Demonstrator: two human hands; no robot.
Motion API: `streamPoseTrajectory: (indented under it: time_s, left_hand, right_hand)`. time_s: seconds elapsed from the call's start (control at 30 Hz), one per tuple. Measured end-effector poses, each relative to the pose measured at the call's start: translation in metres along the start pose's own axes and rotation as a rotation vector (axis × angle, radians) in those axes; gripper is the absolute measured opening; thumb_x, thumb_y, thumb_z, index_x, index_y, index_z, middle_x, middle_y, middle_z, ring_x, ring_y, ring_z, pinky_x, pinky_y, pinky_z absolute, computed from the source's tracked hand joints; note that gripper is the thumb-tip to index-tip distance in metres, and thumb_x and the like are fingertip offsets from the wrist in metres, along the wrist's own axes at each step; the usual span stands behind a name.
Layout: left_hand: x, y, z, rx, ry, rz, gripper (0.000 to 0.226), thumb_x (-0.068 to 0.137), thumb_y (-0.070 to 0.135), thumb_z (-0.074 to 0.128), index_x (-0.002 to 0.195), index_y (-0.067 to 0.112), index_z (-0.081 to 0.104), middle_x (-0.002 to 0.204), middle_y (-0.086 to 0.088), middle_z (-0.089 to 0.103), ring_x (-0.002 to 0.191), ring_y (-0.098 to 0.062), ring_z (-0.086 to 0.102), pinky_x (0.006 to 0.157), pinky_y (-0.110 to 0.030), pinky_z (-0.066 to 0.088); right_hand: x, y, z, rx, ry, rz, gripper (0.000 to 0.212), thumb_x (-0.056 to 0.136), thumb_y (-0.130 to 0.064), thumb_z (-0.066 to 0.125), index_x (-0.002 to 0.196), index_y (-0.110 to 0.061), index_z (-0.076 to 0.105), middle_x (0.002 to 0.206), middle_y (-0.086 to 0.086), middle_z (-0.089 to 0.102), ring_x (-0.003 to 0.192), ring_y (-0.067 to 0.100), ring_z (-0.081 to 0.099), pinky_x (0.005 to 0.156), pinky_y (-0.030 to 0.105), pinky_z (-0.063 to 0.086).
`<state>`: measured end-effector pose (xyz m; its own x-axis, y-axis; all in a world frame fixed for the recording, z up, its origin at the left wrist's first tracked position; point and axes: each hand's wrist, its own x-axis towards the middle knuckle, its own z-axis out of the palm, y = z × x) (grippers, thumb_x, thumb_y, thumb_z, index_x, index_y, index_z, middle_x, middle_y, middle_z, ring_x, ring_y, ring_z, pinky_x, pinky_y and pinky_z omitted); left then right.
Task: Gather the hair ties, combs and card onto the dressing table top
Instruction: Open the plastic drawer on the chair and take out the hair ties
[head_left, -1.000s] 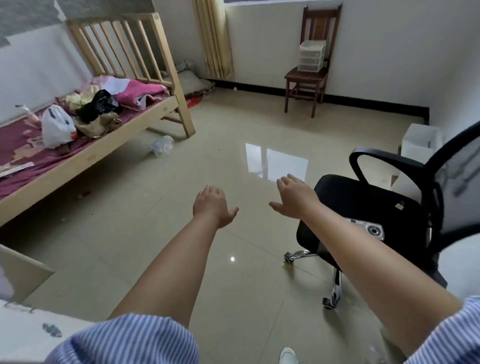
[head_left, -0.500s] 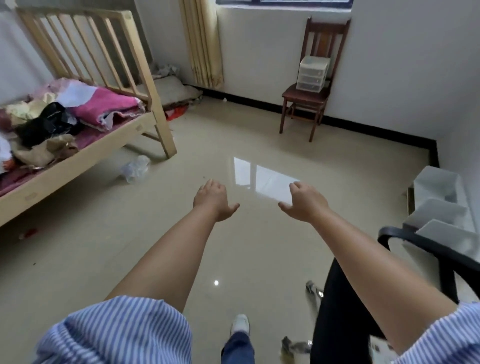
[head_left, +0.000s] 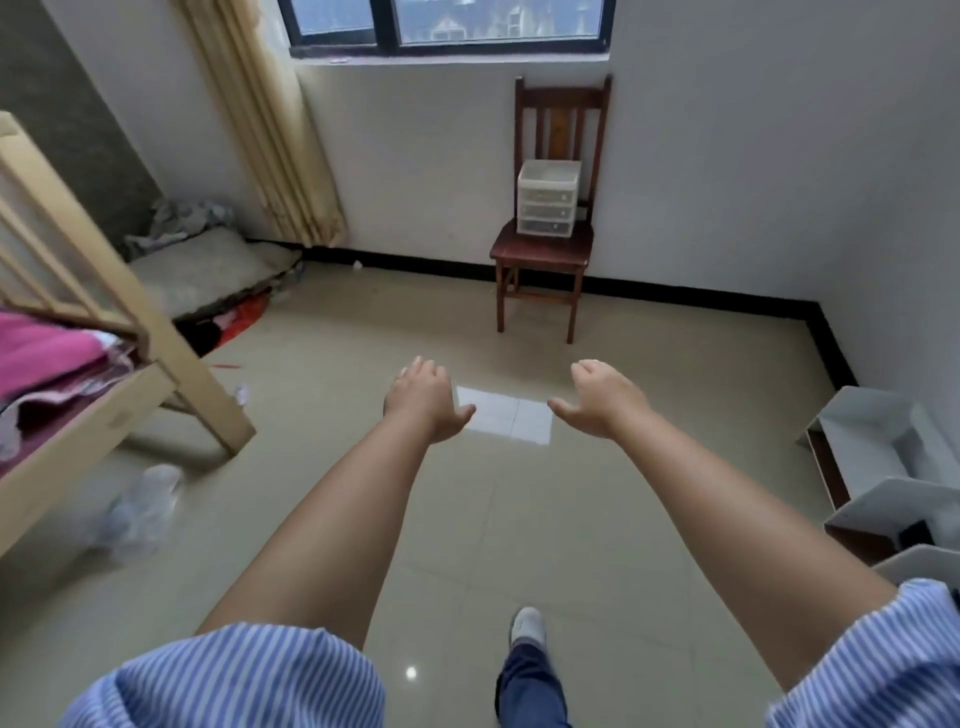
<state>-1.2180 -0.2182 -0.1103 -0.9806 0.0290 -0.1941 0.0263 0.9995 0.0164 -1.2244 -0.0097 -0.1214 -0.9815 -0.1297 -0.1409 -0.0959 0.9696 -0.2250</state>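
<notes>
- No hair ties, combs, card or dressing table are in view; where they lie cannot be told.
- Left hand (head_left: 423, 400) and right hand (head_left: 602, 400) reach forward over the floor (head_left: 649, 467), palms down, fingers loosely spread, holding nothing.
- The view has swung right since a second ago: the black office chair is gone, and the wooden chair (head_left: 545, 249) now stands straight ahead. The person seems to be walking in search of items.
- A small white drawer unit (head_left: 548, 205) sits on that chair; contents unclear.
- White open boxes (head_left: 883, 467) at right; their contents are unclear.
</notes>
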Motion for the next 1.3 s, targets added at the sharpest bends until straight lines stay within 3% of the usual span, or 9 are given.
streamPoseTrajectory:
  time_s: [0.1, 0.23, 0.47, 0.63, 0.87, 0.93, 1.1, 1.3]
  left_hand:
    - [0.101, -0.009, -0.026, 0.023, 0.012, 0.004, 0.069, 0.090, 0.048, 0.045, 0.137, 0.000, 0.030, 0.149, -0.014, 0.031, 0.142, -0.026, 0.017, 0.118, -0.037, 0.018]
    - [0.218, -0.026, -0.062, 0.096, 0.056, 0.016, 0.069, 0.091, 0.048, 0.043, 0.139, 0.001, 0.027, 0.152, -0.013, 0.027, 0.144, -0.026, 0.014, 0.119, -0.038, 0.014]
    - [0.434, -0.061, -0.086, 0.069, 0.041, 0.001, 0.076, 0.092, 0.049, 0.042, 0.144, 0.001, 0.015, 0.156, -0.013, 0.016, 0.146, -0.024, 0.006, 0.120, -0.036, 0.010]
    - [0.592, -0.066, -0.095, 0.069, 0.014, 0.123, 0.078, 0.092, 0.049, 0.040, 0.145, 0.000, 0.009, 0.157, -0.014, 0.011, 0.146, -0.024, 0.004, 0.120, -0.037, 0.010]
    - [0.790, -0.051, -0.125, 0.089, -0.023, 0.255, 0.076, 0.093, 0.049, 0.040, 0.145, 0.002, 0.010, 0.157, -0.013, 0.011, 0.146, -0.024, 0.005, 0.120, -0.036, 0.011]
    - [0.848, -0.038, -0.130, 0.101, -0.023, 0.293, 0.076, 0.093, 0.049, 0.039, 0.145, 0.001, 0.010, 0.157, -0.014, 0.011, 0.146, -0.024, 0.004, 0.120, -0.036, 0.011]
    - [0.999, 0.001, -0.127, 0.107, -0.017, 0.378, 0.075, 0.093, 0.049, 0.039, 0.144, 0.001, 0.013, 0.157, -0.014, 0.013, 0.146, -0.025, 0.006, 0.120, -0.036, 0.013]
    - [1.153, 0.044, -0.131, 0.109, -0.103, 0.381, 0.073, 0.093, 0.047, 0.041, 0.142, 0.000, 0.018, 0.156, -0.014, 0.017, 0.145, -0.025, 0.008, 0.119, -0.038, 0.015]
  right_hand:
    - [0.102, 0.005, -0.021, 0.016, 0.003, 0.002, 0.058, 0.090, -0.045, 0.048, 0.129, -0.002, 0.043, 0.140, 0.011, 0.044, 0.134, 0.025, 0.034, 0.107, 0.036, 0.036]
    - [0.229, 0.003, -0.056, 0.071, 0.050, 0.041, 0.065, 0.093, -0.044, 0.043, 0.138, 0.001, 0.031, 0.150, 0.016, 0.032, 0.143, 0.028, 0.018, 0.118, 0.038, 0.020]
    - [0.442, -0.010, -0.065, 0.030, 0.073, 0.014, 0.068, 0.094, -0.043, 0.042, 0.142, 0.001, 0.024, 0.154, 0.016, 0.023, 0.145, 0.027, 0.011, 0.121, 0.037, 0.012]
    - [0.580, 0.007, -0.061, 0.071, 0.013, 0.126, 0.068, 0.096, -0.041, 0.037, 0.144, 0.001, 0.016, 0.157, 0.015, 0.015, 0.146, 0.025, 0.007, 0.122, 0.037, 0.010]
    - [0.739, 0.068, -0.082, 0.132, 0.037, 0.318, 0.057, 0.096, -0.038, 0.041, 0.134, 0.004, 0.033, 0.146, 0.017, 0.034, 0.143, 0.027, 0.017, 0.119, 0.039, 0.020]
    - [0.786, 0.090, -0.086, 0.157, 0.032, 0.349, 0.060, 0.096, -0.037, 0.040, 0.140, 0.003, 0.025, 0.153, 0.015, 0.025, 0.145, 0.026, 0.012, 0.120, 0.038, 0.016]
    - [0.920, 0.152, -0.078, 0.150, -0.004, 0.315, 0.061, 0.096, -0.035, 0.041, 0.142, 0.001, 0.022, 0.154, 0.015, 0.021, 0.145, 0.025, 0.011, 0.120, 0.036, 0.013]
    - [1.063, 0.209, -0.073, 0.211, -0.091, 0.369, 0.049, 0.095, -0.031, 0.044, 0.129, 0.004, 0.037, 0.138, 0.016, 0.041, 0.140, 0.026, 0.023, 0.118, 0.038, 0.022]
